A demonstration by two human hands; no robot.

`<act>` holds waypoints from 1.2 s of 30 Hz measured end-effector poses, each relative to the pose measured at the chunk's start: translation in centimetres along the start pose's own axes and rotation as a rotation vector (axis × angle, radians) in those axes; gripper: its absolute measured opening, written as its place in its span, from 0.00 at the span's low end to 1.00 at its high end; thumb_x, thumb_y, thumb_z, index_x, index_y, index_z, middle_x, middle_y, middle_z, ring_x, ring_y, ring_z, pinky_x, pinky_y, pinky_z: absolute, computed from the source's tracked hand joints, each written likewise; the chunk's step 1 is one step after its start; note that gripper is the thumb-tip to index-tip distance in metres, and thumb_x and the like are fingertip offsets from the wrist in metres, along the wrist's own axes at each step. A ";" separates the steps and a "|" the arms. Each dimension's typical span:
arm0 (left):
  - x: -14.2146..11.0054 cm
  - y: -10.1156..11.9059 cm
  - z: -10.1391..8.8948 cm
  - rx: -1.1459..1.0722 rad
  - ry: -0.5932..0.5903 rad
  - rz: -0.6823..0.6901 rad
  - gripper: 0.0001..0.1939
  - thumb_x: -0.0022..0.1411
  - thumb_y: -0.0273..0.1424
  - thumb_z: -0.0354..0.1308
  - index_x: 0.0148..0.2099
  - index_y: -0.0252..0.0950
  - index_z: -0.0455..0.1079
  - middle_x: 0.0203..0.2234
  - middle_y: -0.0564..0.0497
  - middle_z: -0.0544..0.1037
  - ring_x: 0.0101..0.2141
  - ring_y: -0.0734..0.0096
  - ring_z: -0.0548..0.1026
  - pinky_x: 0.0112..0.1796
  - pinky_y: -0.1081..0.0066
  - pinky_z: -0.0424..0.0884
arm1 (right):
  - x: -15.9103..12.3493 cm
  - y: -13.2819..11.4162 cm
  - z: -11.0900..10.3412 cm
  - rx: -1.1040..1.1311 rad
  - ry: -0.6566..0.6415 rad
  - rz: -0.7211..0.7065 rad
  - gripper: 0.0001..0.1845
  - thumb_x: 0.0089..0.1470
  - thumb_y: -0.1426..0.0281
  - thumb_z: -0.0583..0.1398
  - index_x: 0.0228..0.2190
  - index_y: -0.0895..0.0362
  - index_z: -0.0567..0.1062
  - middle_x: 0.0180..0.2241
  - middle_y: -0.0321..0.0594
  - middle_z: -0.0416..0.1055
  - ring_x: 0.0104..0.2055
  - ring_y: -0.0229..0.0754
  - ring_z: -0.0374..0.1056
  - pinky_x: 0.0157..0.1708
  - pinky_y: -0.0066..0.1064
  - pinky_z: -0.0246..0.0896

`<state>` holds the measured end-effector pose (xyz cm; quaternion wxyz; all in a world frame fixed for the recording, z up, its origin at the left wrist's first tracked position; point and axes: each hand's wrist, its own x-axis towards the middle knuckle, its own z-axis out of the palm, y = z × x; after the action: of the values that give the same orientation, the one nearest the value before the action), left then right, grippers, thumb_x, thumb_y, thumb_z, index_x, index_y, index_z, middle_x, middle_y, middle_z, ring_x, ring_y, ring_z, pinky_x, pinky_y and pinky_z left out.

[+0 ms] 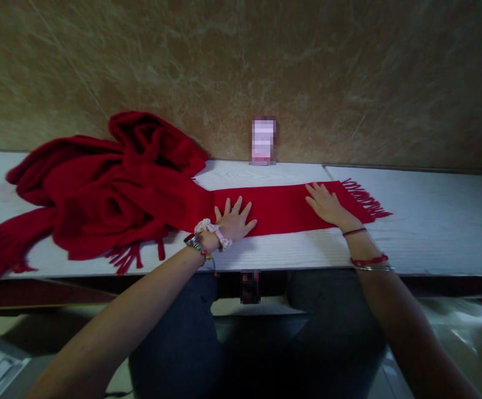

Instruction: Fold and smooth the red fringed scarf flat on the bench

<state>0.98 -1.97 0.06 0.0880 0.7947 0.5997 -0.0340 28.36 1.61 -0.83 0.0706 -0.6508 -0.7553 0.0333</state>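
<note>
Your red scarf [280,208] is a long, narrow band of plain, even colour, laid flat between your hands with nearly straight long edges. At its right end a twisted fringe [368,200] fans out over the table [440,221]. To the left, the band runs into a loose heap of red cloth [103,194], thick and matte, with soft rounded folds and deep shadows; more tassels [5,249] hang from it, some reaching the near edge of the table.

The table is white with a fine wood grain, and a seam crosses it beyond the scarf. Behind it stands a brown wall [232,66] with pale, marble-like veins. A blurred pinkish rectangle [263,141] is at the table's far edge; you cannot tell what it is.

The scarf lies under both your palms. Your left hand [234,220] is open, fingers spread, near the heap; your right hand [324,204] is open and flat too, close to the fringe. Neither has the cloth pinched or gripped.
</note>
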 end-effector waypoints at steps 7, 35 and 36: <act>2.1 0.3 0.1 0.061 0.229 0.057 0.29 0.64 0.45 0.35 0.63 0.39 0.47 0.62 0.44 0.44 0.60 0.48 0.42 0.53 0.44 0.48 | 0.6 -6.6 0.7 0.063 -0.049 -0.292 0.28 0.60 0.59 0.41 0.60 0.52 0.49 0.63 0.44 0.41 0.63 0.52 0.35 0.55 0.58 0.39; 0.1 -4.1 1.0 0.121 0.183 -0.047 0.28 0.65 0.44 0.35 0.63 0.39 0.48 0.62 0.45 0.49 0.60 0.51 0.48 0.55 0.55 0.51 | 0.1 -6.6 1.2 -0.064 -0.096 -0.200 0.26 0.60 0.65 0.42 0.59 0.54 0.52 0.62 0.43 0.43 0.63 0.52 0.40 0.56 0.55 0.42; -0.2 -4.3 0.9 0.125 0.179 -0.043 0.27 0.65 0.44 0.35 0.63 0.39 0.48 0.62 0.46 0.49 0.60 0.52 0.48 0.55 0.56 0.51 | 0.1 -6.6 1.2 -0.068 -0.097 -0.191 0.26 0.61 0.65 0.41 0.59 0.54 0.52 0.62 0.43 0.43 0.63 0.52 0.40 0.56 0.55 0.42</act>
<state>-3.13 -1.15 -1.26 -0.0164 0.7855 0.6187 -0.0017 21.75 0.77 -1.05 0.0148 -0.5755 -0.8170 0.0323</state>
